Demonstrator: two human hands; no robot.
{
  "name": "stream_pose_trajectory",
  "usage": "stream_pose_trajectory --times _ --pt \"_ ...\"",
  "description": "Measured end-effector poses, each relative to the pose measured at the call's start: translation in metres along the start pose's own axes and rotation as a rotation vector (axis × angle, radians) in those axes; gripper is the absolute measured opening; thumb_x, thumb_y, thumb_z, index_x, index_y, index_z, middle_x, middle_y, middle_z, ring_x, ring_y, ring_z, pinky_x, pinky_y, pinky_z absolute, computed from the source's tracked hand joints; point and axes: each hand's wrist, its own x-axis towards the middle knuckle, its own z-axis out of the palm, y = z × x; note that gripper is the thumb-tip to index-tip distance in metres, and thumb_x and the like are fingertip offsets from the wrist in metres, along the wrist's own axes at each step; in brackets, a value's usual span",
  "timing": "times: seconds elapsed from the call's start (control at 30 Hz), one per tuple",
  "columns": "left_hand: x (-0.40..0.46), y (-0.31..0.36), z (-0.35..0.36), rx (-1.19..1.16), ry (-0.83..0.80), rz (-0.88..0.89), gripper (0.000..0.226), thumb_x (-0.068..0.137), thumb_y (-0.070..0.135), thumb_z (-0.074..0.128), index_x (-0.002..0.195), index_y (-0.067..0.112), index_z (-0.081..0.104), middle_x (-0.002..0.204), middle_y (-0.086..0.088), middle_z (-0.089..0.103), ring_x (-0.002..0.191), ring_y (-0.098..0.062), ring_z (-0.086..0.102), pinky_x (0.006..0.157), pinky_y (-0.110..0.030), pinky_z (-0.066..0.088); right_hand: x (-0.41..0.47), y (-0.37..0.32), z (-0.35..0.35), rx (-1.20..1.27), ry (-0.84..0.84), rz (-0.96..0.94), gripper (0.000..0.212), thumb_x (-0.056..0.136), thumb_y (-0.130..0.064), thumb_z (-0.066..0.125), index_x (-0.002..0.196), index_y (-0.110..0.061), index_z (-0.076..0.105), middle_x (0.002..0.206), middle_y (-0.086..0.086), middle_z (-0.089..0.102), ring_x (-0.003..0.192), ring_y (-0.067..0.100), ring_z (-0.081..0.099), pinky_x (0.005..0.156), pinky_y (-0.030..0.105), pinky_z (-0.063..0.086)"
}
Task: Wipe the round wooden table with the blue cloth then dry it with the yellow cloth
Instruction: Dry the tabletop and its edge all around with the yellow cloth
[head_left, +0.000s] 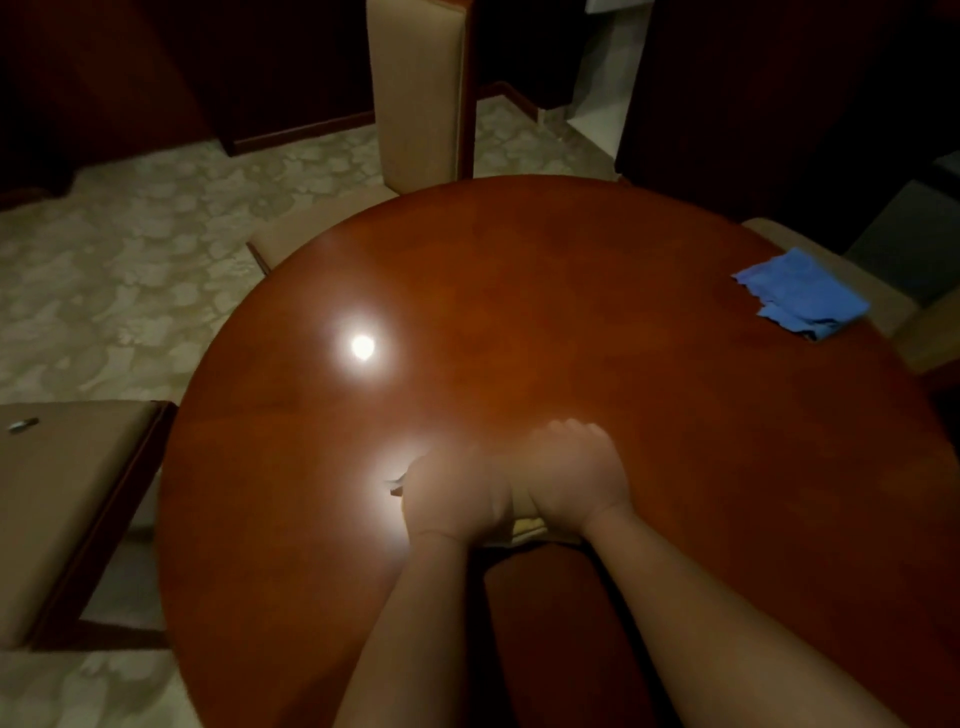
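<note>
The yellow cloth (529, 527) lies at about six o'clock on the round wooden table (571, 322), nearly hidden under the left hand (454, 496) and right hand (576, 475), which press it down side by side, likely to spread the weight for drying. Both hands are blurred, so I cannot tell whether the fingers lie flat or curl round the fabric. The blue cloth (802, 296) lies crumpled at the two o'clock edge, apparently set aside, and beige chairs (421, 88) ring the table.

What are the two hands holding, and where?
Both the left hand and right hand press down on the yellow cloth, covering most of it; only a strip shows between the wrists. The exact grip is hidden and blurred.
</note>
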Motion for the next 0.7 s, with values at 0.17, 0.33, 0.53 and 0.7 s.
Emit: stream_pose_trajectory --times 0.17,0.33,0.53,0.7 --pt "0.061 -0.010 0.024 -0.031 0.054 0.037 0.026 0.070 0.029 0.041 0.055 0.010 0.051 0.052 -0.009 0.050 0.043 -0.029 0.046 0.042 -0.028 0.028 0.051 0.029 0.017 -0.002 0.015 0.038 0.034 0.084 -0.035 0.037 0.070 -0.012 0.057 0.067 0.007 0.052 0.060 0.029 0.050 0.056 0.036 0.041" --pt "0.134 -0.022 0.048 -0.054 0.117 0.055 0.024 0.070 0.027 0.041 0.054 0.010 0.049 0.051 -0.009 0.050 0.042 -0.028 0.046 0.044 -0.026 0.026 0.117 0.058 0.037 -0.013 0.063 0.052 0.033 0.084 -0.034 0.037 0.070 -0.011 0.057 0.066 0.007 0.053 0.059 0.028 0.050 0.057 0.033 0.040" --pt "0.218 -0.038 0.079 -0.095 0.178 0.118 0.025 0.072 0.025 0.042 0.054 0.010 0.049 0.050 -0.009 0.050 0.042 -0.028 0.046 0.042 -0.027 0.026 0.189 0.094 0.061 -0.033 0.096 0.088 0.033 0.085 -0.033 0.037 0.071 -0.011 0.057 0.066 0.007 0.053 0.060 0.029 0.051 0.058 0.036 0.040" --pt "0.293 -0.048 0.106 -0.088 0.238 0.198 0.025 0.072 0.025 0.041 0.053 0.011 0.047 0.049 -0.008 0.049 0.040 -0.028 0.045 0.045 -0.025 0.021 0.246 0.126 0.080 -0.088 0.130 0.149 0.033 0.086 -0.032 0.037 0.069 -0.011 0.055 0.064 0.007 0.052 0.060 0.030 0.051 0.057 0.035 0.037"
